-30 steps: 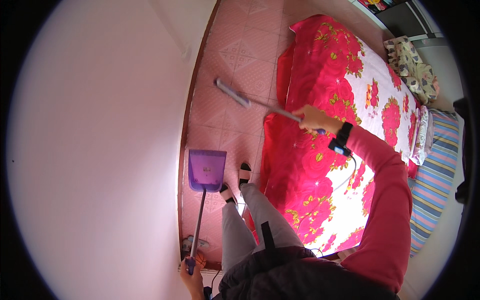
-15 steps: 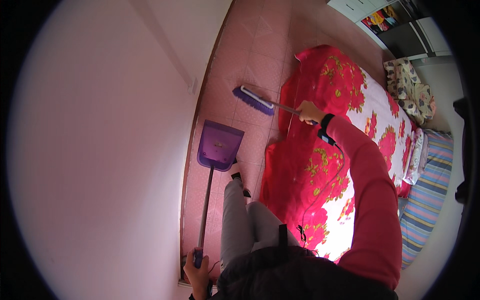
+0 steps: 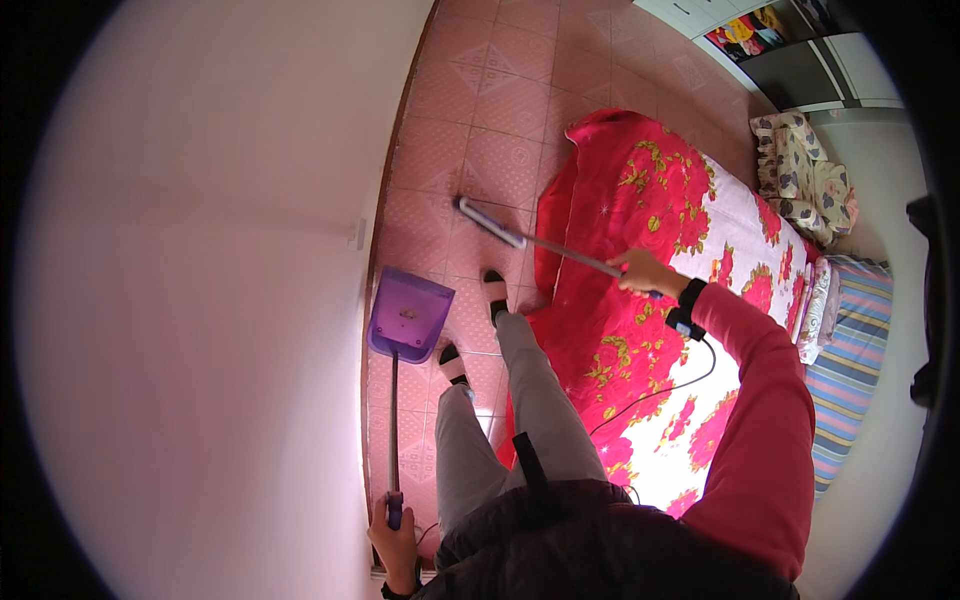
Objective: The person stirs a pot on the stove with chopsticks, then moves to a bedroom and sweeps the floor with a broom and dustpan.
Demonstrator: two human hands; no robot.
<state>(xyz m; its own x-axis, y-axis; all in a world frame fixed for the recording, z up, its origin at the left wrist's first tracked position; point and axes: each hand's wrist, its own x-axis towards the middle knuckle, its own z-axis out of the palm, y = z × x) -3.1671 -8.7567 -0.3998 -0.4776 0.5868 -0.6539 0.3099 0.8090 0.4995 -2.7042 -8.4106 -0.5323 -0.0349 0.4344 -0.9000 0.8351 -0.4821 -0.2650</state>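
Observation:
My left hand (image 3: 394, 545) is closed round the purple grip of a long-handled dustpan (image 3: 428, 303). The dustpan's purple scoop is low by the wall, with a little debris in it. My right hand (image 3: 645, 273) grips the handle end of a broom (image 3: 492, 224), its arm stretched out over the bed's edge. The broom head, white-backed with purple bristles, is over the tiles ahead of my feet, to the right of the scoop and farther off. Most of the bristles are hidden under the head.
Along the right stands a bed with a red and white floral cover (image 3: 640, 370). A pale wall (image 3: 220, 300) runs down the left. Beyond the bed are a patterned armchair (image 3: 797, 165) and a cabinet (image 3: 800, 78). Pink tiles (image 3: 505, 100) stretch ahead.
My right foot has come forward into view. In the picture the broom head has shifted left and slightly down, its bristles turned under. My right hand appears lower and farther right; the scoop appears farther left.

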